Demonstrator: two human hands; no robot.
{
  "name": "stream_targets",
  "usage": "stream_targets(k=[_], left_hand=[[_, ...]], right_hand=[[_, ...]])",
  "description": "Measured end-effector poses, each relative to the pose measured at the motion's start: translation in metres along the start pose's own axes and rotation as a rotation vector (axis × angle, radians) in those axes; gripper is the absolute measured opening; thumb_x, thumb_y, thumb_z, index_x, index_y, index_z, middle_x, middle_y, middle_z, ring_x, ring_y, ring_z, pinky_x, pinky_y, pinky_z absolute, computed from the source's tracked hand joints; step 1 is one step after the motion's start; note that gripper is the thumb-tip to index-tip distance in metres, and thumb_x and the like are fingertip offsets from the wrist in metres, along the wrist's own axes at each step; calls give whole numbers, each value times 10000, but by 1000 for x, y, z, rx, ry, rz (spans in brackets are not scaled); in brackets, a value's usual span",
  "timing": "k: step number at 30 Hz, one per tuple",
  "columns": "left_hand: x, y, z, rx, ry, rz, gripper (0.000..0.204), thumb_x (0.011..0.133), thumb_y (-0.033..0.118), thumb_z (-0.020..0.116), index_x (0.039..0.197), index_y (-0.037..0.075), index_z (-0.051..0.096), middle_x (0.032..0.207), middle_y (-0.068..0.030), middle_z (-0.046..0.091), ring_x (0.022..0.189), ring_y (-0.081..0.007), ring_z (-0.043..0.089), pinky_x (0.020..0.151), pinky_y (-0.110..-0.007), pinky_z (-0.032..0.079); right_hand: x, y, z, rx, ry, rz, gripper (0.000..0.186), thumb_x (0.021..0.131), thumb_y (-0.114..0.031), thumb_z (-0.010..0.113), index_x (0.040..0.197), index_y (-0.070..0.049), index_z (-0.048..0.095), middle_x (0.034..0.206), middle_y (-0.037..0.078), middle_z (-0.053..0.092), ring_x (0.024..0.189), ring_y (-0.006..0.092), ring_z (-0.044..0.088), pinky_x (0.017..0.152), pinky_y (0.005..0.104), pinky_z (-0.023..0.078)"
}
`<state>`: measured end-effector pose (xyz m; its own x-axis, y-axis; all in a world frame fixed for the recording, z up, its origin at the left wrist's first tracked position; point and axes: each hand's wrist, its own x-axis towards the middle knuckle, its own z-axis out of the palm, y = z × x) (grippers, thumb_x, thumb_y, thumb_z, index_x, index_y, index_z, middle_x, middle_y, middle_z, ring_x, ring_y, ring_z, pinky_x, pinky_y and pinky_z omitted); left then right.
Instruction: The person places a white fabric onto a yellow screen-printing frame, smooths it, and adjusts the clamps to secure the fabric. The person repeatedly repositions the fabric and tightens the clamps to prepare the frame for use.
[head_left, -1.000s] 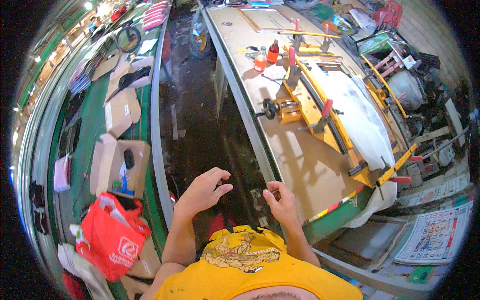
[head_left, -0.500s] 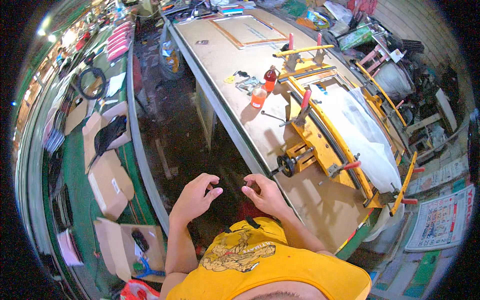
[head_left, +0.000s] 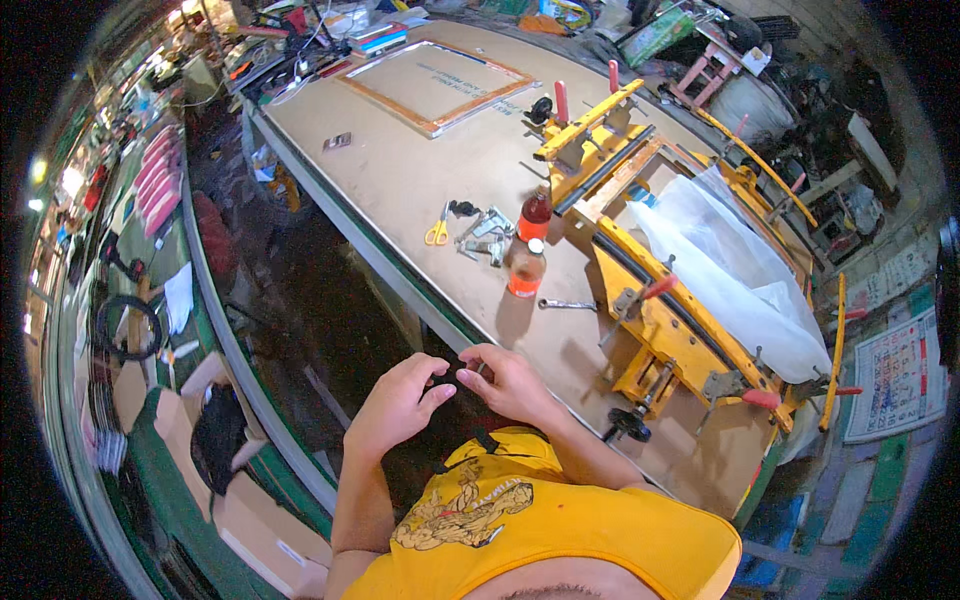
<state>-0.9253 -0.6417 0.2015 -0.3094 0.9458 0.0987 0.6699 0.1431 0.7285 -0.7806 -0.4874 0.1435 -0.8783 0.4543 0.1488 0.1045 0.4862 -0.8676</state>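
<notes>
My left hand [head_left: 395, 405] and my right hand [head_left: 510, 385] hang near each other in front of my yellow shirt, fingers loosely bent and apart, with nothing visible in them. Just beyond them is the board-topped table [head_left: 400, 180]. On it stand two bottles, one dark red [head_left: 535, 208] and one paler with an orange label [head_left: 527, 272], beside yellow scissors [head_left: 436, 232], some metal parts [head_left: 488, 240] and a wrench [head_left: 568, 305]. Yellow clamp jigs [head_left: 680, 330] with red handles fill the right side, around white translucent sheeting [head_left: 730, 270].
An empty wooden frame [head_left: 432, 128] lies at the table's far part. A dark aisle separates it from a green bench [head_left: 270, 470] holding cardboard [head_left: 250, 540], a black ring [head_left: 128, 328] and pink bundles [head_left: 160, 170]. Piled clutter [head_left: 730, 60] lines the back right.
My view has swung rightward toward the table, so the red bag has left view and more of the tabletop shows. My hands have drawn closer together, fingers bent.
</notes>
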Motion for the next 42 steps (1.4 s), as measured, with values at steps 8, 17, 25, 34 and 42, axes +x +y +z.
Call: stream_targets(k=[8,17,25,34,42], left_hand=[[79,-74,-78,-110,-112,18,295,901,181,723,1113,7,616,981,-166,651,880,-331,661,781,-403,534],[178,-142,-123,-150,-455,196,305,917,153,718,1146,-20,617,982,-147,672,875,-264,689,797,-372,546],[259,-122,-101,-279,-677,513,253,942,163,704,1100,-20,630,1025,-155,671,884,-223,688,788,-352,551],[346,-21,-34,-362,-805,632,200,944,147,701,1078,3,666,916,-71,686,814,-145,636,762,-320,533],[462,55,129,-209,-682,502,240,959,197,676,1070,-14,656,988,-112,666,868,-194,654,797,-329,533]], right_hand=[[113,-22,17,-28,51,84,280,930,-206,709,1111,-4,638,950,214,693,880,354,695,765,449,540],[139,-31,36,-98,441,390,307,941,-232,715,1122,10,662,916,173,702,780,257,683,724,376,548],[109,-45,22,-159,705,624,320,953,-261,673,1126,9,678,990,206,710,847,312,688,767,400,538],[70,-70,-57,-402,914,492,208,925,-156,726,1056,3,696,860,141,701,707,210,653,653,325,524],[17,-37,-162,-576,958,363,179,918,-137,727,1020,4,689,830,135,694,708,225,671,657,324,526]])
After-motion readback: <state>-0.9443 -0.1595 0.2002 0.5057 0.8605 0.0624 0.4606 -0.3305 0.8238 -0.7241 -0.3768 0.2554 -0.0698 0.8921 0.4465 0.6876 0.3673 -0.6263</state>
